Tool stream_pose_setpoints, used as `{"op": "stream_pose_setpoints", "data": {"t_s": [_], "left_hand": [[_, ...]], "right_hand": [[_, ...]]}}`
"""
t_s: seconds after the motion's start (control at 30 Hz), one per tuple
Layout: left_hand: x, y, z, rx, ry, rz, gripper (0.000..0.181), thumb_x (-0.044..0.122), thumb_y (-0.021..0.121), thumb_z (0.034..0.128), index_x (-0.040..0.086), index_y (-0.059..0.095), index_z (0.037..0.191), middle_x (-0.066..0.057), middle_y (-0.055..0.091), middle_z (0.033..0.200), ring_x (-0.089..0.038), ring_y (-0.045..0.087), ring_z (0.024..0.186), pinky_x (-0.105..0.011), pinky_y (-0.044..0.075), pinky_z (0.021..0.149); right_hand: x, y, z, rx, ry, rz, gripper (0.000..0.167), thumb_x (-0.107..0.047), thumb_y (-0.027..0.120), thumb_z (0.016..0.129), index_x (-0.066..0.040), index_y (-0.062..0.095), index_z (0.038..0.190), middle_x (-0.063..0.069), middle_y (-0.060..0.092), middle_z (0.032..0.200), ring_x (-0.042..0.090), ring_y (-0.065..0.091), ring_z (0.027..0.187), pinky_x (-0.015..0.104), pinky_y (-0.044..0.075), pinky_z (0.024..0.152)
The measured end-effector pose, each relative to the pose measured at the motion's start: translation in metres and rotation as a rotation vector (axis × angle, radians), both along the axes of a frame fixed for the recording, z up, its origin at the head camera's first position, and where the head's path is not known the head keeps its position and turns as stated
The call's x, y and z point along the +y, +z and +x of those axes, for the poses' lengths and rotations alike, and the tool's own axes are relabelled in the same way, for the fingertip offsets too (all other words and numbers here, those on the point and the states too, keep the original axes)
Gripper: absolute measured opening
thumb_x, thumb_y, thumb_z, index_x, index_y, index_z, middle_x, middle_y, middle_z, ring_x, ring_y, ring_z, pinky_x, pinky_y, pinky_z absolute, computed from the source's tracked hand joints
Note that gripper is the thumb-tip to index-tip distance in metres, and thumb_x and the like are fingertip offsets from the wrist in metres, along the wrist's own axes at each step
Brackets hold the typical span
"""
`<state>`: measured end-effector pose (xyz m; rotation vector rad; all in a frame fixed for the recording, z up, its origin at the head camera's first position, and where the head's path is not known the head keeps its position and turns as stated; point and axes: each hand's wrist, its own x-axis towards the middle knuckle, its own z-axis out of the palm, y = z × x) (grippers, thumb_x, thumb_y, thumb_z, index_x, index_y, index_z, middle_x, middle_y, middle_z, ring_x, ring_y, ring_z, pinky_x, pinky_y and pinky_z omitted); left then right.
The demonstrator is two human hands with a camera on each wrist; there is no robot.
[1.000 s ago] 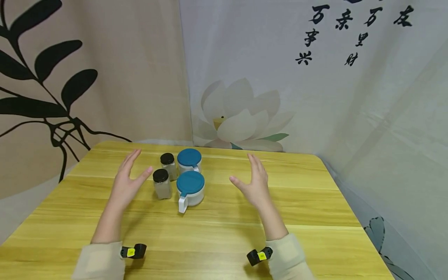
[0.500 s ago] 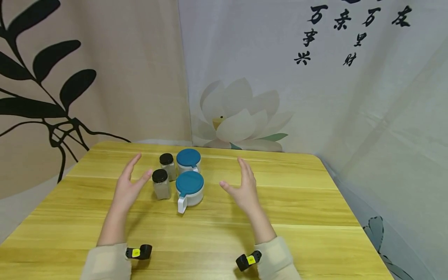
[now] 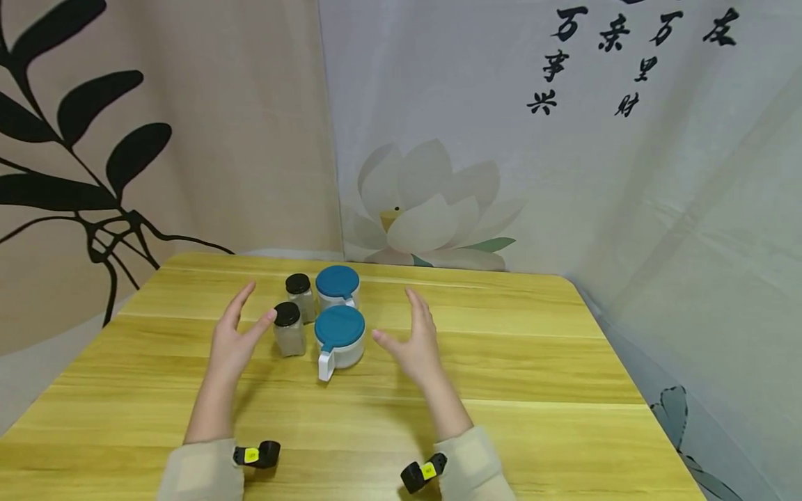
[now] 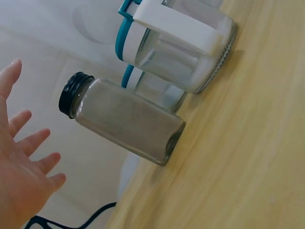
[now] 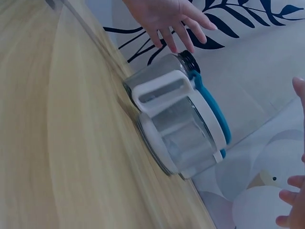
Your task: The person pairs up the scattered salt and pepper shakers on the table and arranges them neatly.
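Observation:
Two glass jars with black lids stand upright on the table, the front jar (image 3: 290,337) before the back jar (image 3: 305,303). Right of them are two clear jars with blue lids and white handles, a front lidded jar (image 3: 341,344) and a back lidded jar (image 3: 338,284). My left hand (image 3: 232,344), fingers spread and thumb out, is just left of the front black-lidded jar; the left wrist view shows a gap between them. My right hand (image 3: 416,348) is right of the blue-lidded jars, fingers extended, apart from them. Neither hand holds anything.
The wooden table (image 3: 532,348) has rounded far corners. Behind it hangs a cloth backdrop (image 3: 250,139) with printed leaves, a lotus and characters. A small black wrist camera (image 3: 257,455) sits at the left cuff, another wrist camera (image 3: 423,472) at the right cuff.
My right hand has moved left, closer to the blue-lidded jars. The left hand and forearm have shifted slightly right toward the black-lidded jars. All the jars stay where they were.

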<state>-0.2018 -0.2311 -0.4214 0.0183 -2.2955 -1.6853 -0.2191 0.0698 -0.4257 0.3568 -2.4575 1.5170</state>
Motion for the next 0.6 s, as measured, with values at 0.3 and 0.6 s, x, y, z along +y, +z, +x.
{"op": "stream_pose_setpoints", "data": {"t_s": [0.3,0.6], "left_hand": [[0.002,-0.012,-0.005,0.017,-0.016,0.002,0.074,0.032,0.067,0.0913,0.021,0.027,0.152,-0.006,0.021,0.156,-0.032,0.016,0.142,-0.054,0.012,0.111],[0.003,-0.018,-0.006,0.027,-0.023,0.01,0.073,0.031,0.066,0.0916,0.016,0.028,0.152,-0.008,0.027,0.154,-0.031,0.02,0.141,-0.051,0.013,0.112]], "right_hand": [[-0.021,-0.005,0.004,-0.04,0.032,-0.054,0.092,-0.037,0.078,0.08,-0.026,0.021,0.152,0.002,0.02,0.156,0.032,0.021,0.139,0.062,0.027,0.102],[-0.038,-0.01,0.003,-0.086,0.053,-0.111,0.092,-0.038,0.078,0.08,-0.027,0.021,0.152,0.003,0.02,0.156,0.03,0.021,0.139,0.061,0.026,0.103]]}}
